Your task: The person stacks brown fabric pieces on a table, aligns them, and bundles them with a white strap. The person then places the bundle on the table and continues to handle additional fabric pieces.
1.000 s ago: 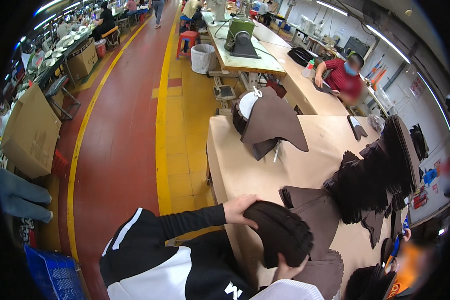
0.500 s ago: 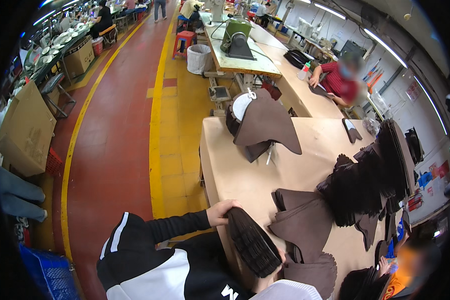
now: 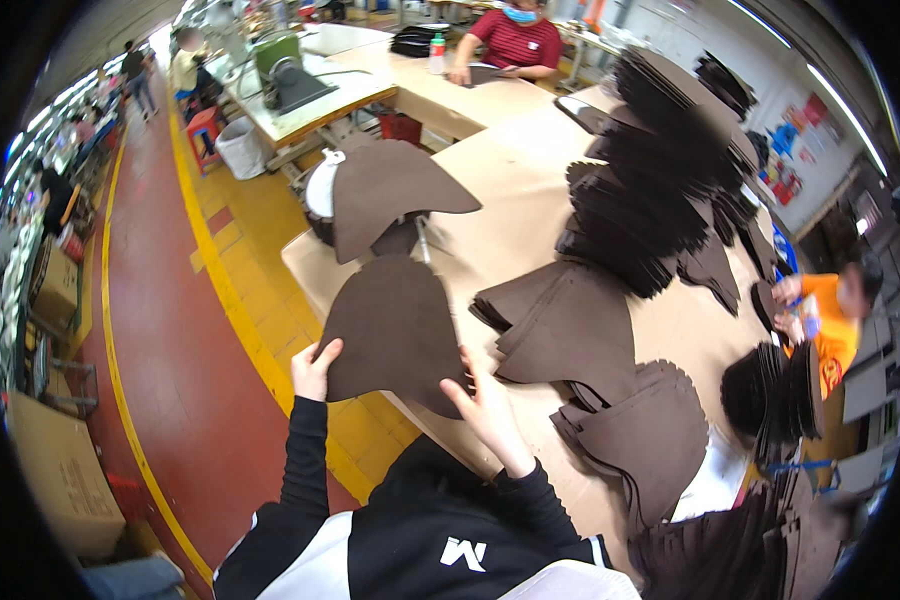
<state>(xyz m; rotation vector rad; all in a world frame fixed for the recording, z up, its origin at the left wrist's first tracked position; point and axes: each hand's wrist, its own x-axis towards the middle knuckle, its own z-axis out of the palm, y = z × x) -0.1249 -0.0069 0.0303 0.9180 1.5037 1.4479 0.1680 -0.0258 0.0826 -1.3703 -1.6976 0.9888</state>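
Observation:
I hold up a flat dark-brown piece of cut material (image 3: pixel 395 330), rounded at the top, in front of me. My left hand (image 3: pixel 313 369) grips its lower left edge. My right hand (image 3: pixel 483 405) holds its lower right edge, fingers spread against it. The piece hangs over the near edge of the long tan table (image 3: pixel 490 235). Both sleeves are black.
Stacks of similar brown pieces (image 3: pixel 570 320) lie on the table, with taller dark stacks (image 3: pixel 660 180) further right. A draped stand (image 3: pixel 395 190) sits at the table's corner. A person in red (image 3: pixel 515 40) sits at the far end, another in orange (image 3: pixel 820 320) on the right. Yellow and red floor lies left.
The brown piece, curled and folded between my hands before, is now spread flat and raised upright. My view has swung toward the table.

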